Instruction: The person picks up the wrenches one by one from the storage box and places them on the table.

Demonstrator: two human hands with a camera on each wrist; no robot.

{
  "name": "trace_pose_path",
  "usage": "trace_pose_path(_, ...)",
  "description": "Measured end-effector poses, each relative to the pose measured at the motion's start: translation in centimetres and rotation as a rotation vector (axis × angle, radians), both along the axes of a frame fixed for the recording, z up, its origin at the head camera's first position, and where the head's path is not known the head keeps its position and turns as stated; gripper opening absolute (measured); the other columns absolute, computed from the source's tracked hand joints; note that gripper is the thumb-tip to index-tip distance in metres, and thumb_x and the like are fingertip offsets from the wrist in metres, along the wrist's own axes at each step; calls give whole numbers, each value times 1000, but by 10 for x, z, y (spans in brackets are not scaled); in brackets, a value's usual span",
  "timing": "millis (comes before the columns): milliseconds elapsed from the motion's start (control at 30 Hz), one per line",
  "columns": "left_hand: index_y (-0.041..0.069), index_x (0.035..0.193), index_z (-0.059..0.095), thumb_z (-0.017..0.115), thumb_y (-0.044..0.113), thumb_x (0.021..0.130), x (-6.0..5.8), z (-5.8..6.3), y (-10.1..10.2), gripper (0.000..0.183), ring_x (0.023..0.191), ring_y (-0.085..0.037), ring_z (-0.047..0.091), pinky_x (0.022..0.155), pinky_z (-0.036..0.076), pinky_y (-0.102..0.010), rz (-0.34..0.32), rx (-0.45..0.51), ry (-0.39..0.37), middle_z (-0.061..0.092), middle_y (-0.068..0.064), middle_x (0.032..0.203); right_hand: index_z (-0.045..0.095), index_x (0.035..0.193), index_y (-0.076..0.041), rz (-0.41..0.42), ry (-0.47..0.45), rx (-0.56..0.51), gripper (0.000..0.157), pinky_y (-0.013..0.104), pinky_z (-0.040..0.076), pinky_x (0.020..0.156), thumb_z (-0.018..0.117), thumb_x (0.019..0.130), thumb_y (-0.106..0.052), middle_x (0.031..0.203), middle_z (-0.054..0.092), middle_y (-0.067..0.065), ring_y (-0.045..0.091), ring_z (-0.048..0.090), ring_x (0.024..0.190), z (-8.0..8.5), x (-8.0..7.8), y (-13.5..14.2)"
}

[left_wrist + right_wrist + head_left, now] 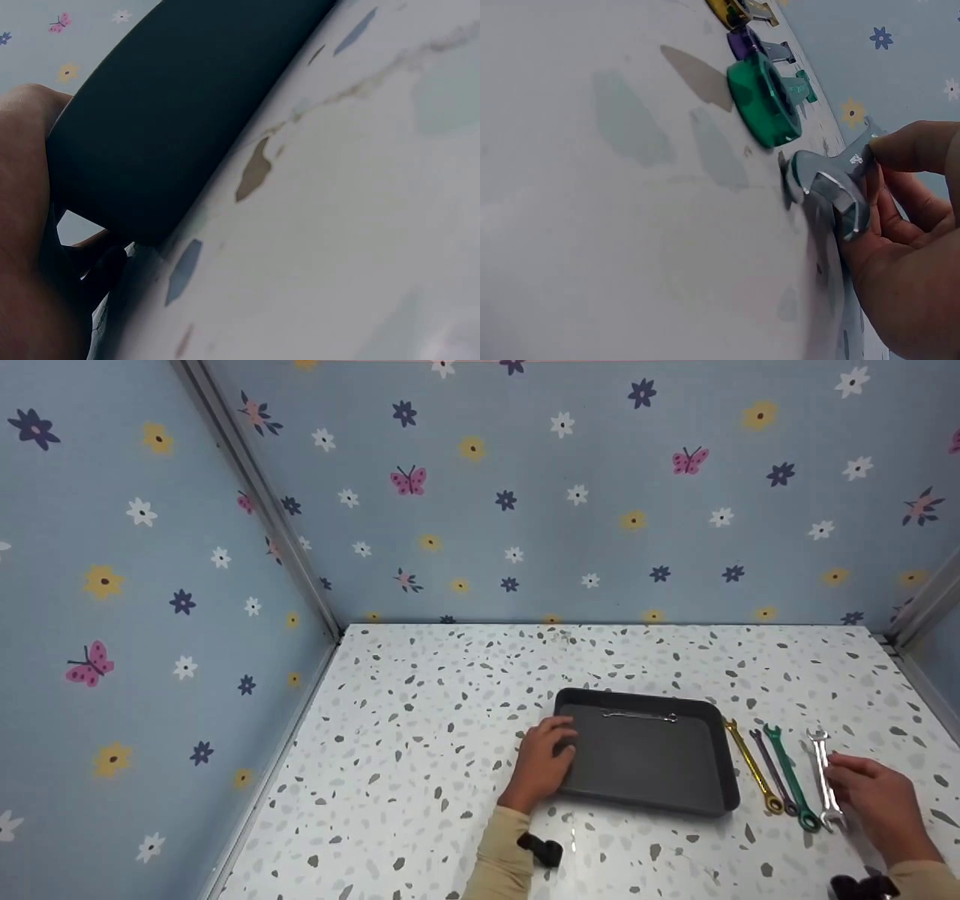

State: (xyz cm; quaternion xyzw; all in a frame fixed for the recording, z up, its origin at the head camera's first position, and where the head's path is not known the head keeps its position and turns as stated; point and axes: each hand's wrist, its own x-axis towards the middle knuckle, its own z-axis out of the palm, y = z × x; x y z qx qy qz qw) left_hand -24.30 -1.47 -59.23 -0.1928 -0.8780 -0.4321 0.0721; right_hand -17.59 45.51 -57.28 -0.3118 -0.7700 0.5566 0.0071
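My left hand (541, 761) grips the left wall of a dark grey rectangular tray (649, 772), fingers over the rim; in the left wrist view the dark tray wall (180, 97) lies against the palm. Inside the tray, by its far wall, lies a small silver wrench (637, 715). At the right, thumb and fingers of my right hand (877, 799) pinch a silver open-end wrench (823, 780) by its shank. Its near jaw end faces the right wrist camera, close over the table, beside the ring of a green wrench (761, 105).
Between tray and right hand, a gold wrench (754, 765), a purple wrench (774, 772) and the green one lie side by side on the speckled white table (420, 765). Flower-patterned blue panels (540, 525) stand behind and at the sides.
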Motion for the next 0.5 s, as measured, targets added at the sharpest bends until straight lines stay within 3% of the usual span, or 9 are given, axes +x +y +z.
trace_pose_path(267,10,117,72,62,15,94,-1,-1,1,25,122,-21,52,105,40,-40,-9,-8,-1,57,5,139,67,116,-8,12,8,43,24,21,54,61,68,95,-17,82,59,-23,3,62,75,0,6,-5)
trace_pose_path(500,10,116,73,63,14,94,-2,-1,1,25,122,-20,52,104,40,-39,-4,-1,2,58,5,137,64,123,-6,21,-3,75,31,19,52,61,67,95,-20,86,60,-21,3,61,76,6,7,-7)
